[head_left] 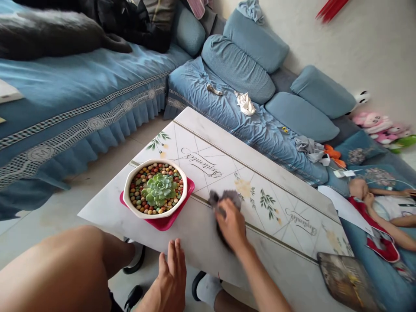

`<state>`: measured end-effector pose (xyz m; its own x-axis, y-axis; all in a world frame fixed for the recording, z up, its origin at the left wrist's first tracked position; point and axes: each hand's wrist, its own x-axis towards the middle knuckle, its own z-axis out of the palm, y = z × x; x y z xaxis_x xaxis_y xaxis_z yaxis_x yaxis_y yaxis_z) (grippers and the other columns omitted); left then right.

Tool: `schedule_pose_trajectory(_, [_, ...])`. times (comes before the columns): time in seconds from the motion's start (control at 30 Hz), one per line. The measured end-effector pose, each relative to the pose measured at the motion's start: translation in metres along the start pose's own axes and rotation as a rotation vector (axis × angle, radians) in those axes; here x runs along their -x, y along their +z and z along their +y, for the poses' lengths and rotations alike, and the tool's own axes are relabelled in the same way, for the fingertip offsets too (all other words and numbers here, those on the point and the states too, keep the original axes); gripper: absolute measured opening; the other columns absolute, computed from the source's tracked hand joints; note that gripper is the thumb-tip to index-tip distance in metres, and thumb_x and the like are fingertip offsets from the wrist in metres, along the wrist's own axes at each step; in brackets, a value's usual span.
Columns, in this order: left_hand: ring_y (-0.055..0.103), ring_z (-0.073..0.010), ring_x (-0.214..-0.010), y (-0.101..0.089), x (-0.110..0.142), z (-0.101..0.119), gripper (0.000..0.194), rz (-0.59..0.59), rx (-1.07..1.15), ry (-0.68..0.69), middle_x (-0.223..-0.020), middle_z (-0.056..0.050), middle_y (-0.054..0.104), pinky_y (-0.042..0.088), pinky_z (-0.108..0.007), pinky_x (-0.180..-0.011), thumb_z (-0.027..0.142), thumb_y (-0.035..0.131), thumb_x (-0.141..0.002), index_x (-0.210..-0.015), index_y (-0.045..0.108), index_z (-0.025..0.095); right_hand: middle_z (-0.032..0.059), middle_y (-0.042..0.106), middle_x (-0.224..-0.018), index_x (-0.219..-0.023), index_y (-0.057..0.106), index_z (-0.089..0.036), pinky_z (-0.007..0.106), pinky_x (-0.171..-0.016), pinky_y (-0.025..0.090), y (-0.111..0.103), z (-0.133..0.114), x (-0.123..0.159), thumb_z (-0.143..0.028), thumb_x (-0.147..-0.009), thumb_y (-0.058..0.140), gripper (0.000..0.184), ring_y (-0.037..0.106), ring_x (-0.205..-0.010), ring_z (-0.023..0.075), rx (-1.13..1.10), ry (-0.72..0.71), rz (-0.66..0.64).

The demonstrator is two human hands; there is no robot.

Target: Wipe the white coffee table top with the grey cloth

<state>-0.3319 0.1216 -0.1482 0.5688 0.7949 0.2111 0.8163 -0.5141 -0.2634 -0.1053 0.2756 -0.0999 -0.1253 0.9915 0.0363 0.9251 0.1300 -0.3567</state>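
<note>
My right hand (232,223) presses a dark grey cloth (231,197) onto the marble-patterned table (201,219), its fingers closed round the fabric; both are a little blurred. Below the table's near edge is my left hand (170,277), its fingers stretched out and nothing in it. A green succulent (160,189) grows among coloured pebbles in a white pot (128,182). Under this pot sits a magenta tray (167,222), left of the cloth.
A dark rectangular item (349,277) lies at the table's right end. A blue sofa (130,82) wraps round the far sides, with a grey cat (58,34) on it. Another person (386,208) reclines at the right. My knee (78,264) is beside the near left corner.
</note>
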Motion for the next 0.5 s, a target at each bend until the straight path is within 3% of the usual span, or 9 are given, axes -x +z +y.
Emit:
schedule_pose_trajectory(0.07, [0.063, -0.0453, -0.136, 0.002, 0.002, 0.002, 0.061, -0.024, 0.003, -0.012, -0.147, -0.030, 0.065, 0.048, -0.058, -0.106, 0.050, 0.063, -0.089, -0.134, 0.078, 0.010, 0.0056, 0.073, -0.103, -0.107, 0.070, -0.029, 0.035, -0.077, 0.057, 0.008, -0.005, 0.059, -0.025, -0.096, 0.059, 0.016, 0.072, -0.092, 0.0242, -0.060, -0.076, -0.044])
schedule_pose_trajectory(0.13, [0.063, -0.0453, -0.135, 0.001, 0.002, 0.002, 0.061, -0.032, 0.007, -0.006, -0.147, -0.029, 0.065, 0.048, -0.058, -0.106, 0.050, 0.063, -0.090, -0.134, 0.078, 0.011, 0.0055, 0.072, -0.104, -0.114, 0.071, -0.035, 0.040, -0.076, 0.059, 0.017, -0.012, 0.068, -0.024, -0.095, 0.056, 0.026, 0.073, -0.092, 0.0274, -0.073, -0.108, -0.043])
schedule_pose_trajectory(0.2, [0.064, -0.0460, -0.134, -0.004, -0.001, -0.001, 0.061, -0.024, 0.006, 0.017, -0.145, -0.030, 0.066, 0.049, -0.058, -0.105, 0.053, 0.061, -0.092, -0.132, 0.079, 0.009, 0.0055, 0.073, -0.104, -0.112, 0.072, -0.035, 0.040, -0.074, 0.058, 0.026, -0.025, 0.025, -0.028, -0.097, 0.055, 0.024, 0.072, -0.090, 0.0278, -0.041, -0.110, -0.013])
schedule_pose_trajectory(0.3, [0.066, -0.0477, -0.131, -0.011, -0.008, -0.006, 0.062, -0.026, 0.000, 0.053, -0.138, -0.031, 0.070, 0.051, -0.058, -0.101, 0.056, 0.061, -0.093, -0.127, 0.081, 0.007, 0.0059, 0.073, -0.108, -0.105, 0.076, -0.026, 0.031, -0.075, 0.052, 0.032, -0.049, -0.076, -0.031, -0.100, 0.056, 0.021, 0.069, -0.090, 0.0226, 0.000, -0.050, 0.070])
schedule_pose_trajectory(0.37, [0.067, -0.0479, -0.128, -0.013, -0.012, -0.007, 0.063, -0.036, 0.000, 0.059, -0.136, -0.031, 0.071, 0.053, -0.058, -0.098, 0.056, 0.063, -0.092, -0.126, 0.081, 0.006, 0.0053, 0.074, -0.115, -0.112, 0.077, -0.025, 0.029, -0.079, 0.051, 0.030, -0.058, -0.113, -0.028, -0.100, 0.057, 0.023, 0.069, -0.098, 0.0221, -0.020, -0.036, 0.099])
schedule_pose_trajectory(0.43, [0.067, -0.0483, -0.128, -0.012, -0.012, -0.007, 0.064, -0.035, 0.001, 0.057, -0.136, -0.032, 0.070, 0.053, -0.059, -0.098, 0.056, 0.063, -0.090, -0.127, 0.081, 0.006, 0.0046, 0.073, -0.122, -0.127, 0.076, -0.027, 0.030, -0.082, 0.053, 0.026, -0.055, -0.100, -0.019, -0.097, 0.055, 0.037, 0.070, -0.104, 0.0225, -0.049, -0.078, 0.059])
schedule_pose_trajectory(0.5, [0.065, -0.0481, -0.132, -0.010, -0.008, -0.007, 0.065, -0.029, -0.006, 0.058, -0.140, -0.032, 0.069, 0.052, -0.059, -0.100, 0.056, 0.061, -0.091, -0.130, 0.079, 0.007, 0.0038, 0.072, -0.124, -0.141, 0.070, -0.032, 0.032, -0.085, 0.057, 0.024, -0.044, -0.046, -0.010, -0.091, 0.054, 0.057, 0.071, -0.105, 0.0228, -0.061, -0.141, -0.021])
